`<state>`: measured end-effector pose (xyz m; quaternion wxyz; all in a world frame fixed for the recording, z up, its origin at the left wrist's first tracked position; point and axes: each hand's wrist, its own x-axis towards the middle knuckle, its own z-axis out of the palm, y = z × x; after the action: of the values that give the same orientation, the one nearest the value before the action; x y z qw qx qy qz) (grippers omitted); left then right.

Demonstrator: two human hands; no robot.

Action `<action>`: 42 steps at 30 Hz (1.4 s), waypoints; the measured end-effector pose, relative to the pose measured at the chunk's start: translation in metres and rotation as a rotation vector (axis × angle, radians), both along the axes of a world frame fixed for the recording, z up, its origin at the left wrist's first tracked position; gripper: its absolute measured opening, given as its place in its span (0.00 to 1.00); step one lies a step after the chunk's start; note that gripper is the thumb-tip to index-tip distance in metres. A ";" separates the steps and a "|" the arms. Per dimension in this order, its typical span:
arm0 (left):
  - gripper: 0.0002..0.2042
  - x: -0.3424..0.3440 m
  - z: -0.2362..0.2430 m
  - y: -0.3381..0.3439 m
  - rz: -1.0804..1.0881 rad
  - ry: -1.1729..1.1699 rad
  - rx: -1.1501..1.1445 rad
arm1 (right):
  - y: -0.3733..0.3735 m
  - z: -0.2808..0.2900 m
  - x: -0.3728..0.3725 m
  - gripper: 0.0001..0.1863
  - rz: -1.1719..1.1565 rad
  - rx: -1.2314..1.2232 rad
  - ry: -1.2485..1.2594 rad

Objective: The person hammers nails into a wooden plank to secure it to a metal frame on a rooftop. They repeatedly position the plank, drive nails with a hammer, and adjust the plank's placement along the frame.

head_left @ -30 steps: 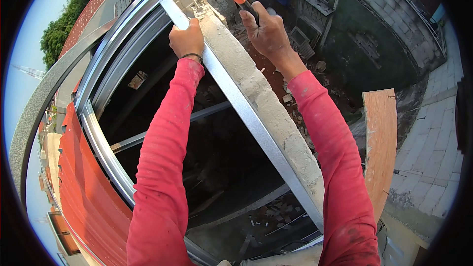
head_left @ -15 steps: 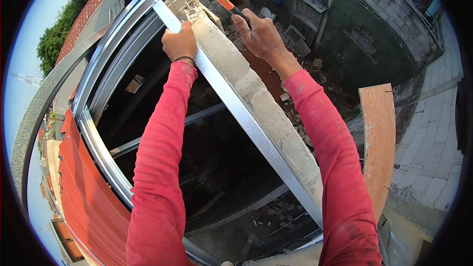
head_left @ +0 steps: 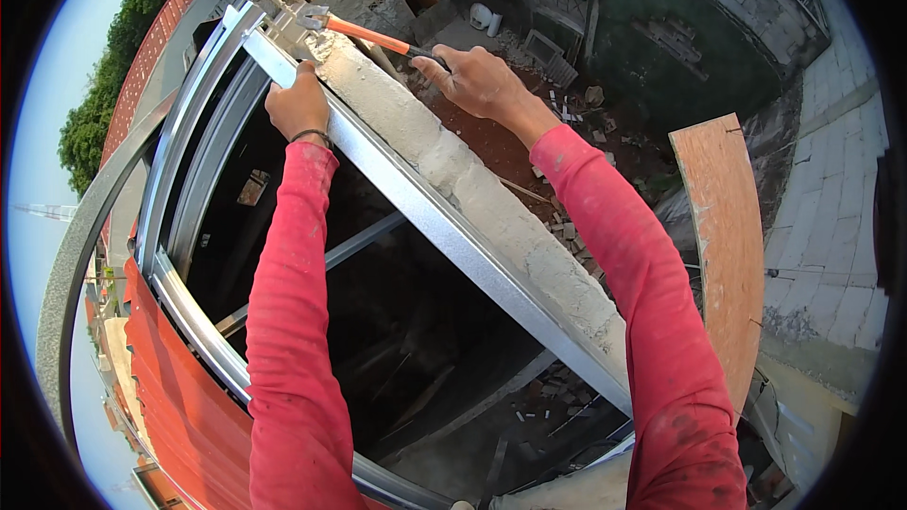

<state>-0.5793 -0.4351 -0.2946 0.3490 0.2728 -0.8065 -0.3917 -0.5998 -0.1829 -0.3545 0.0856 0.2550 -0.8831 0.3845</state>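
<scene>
I looked down at my two arms in red sleeves. My left hand [head_left: 299, 104] was up at about 11 o'clock. Its fingers were curled shut around the silver metal rail [head_left: 444, 227], near the rail's top end. A dark band sat on that wrist.

My right hand [head_left: 480, 80] was near 12 o'clock, just to the right of the left one. It was closed tight on the dark grip of a hammer [head_left: 373, 36]. The hammer had an orange handle. Its metal head [head_left: 310, 17] pointed to 11 o'clock and lay at the top end of the gray concrete wall top [head_left: 491, 217], close to where the rail ended. I could not tell if the head touched the concrete.

The rail ran along the left edge of the concrete, from 11 o'clock down to 5 o'clock. To the left of it was a big dark opening with more metal bars [head_left: 203, 189] around it. A red roof sheet [head_left: 179, 397] lay at 8 o'clock. A brown wooden board [head_left: 723, 246] stood at 3 o'clock. Broken bricks and dirt [head_left: 567, 217] lay on the ground far below, between the wall and the board.
</scene>
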 end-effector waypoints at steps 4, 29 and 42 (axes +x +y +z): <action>0.22 -0.005 0.005 0.007 -0.057 0.036 -0.013 | 0.015 -0.048 -0.042 0.37 -0.239 0.199 -0.183; 0.20 0.000 0.004 -0.002 -0.139 0.086 0.093 | -0.078 0.037 -0.042 0.29 -0.293 -0.526 -0.187; 0.21 0.002 0.002 0.001 -0.125 0.089 0.086 | -0.079 0.059 -0.038 0.20 -0.296 -0.767 -0.094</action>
<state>-0.5769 -0.4346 -0.2925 0.3473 0.2191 -0.7879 -0.4588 -0.6380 -0.2617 -0.2954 0.1885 0.0572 -0.7057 0.6806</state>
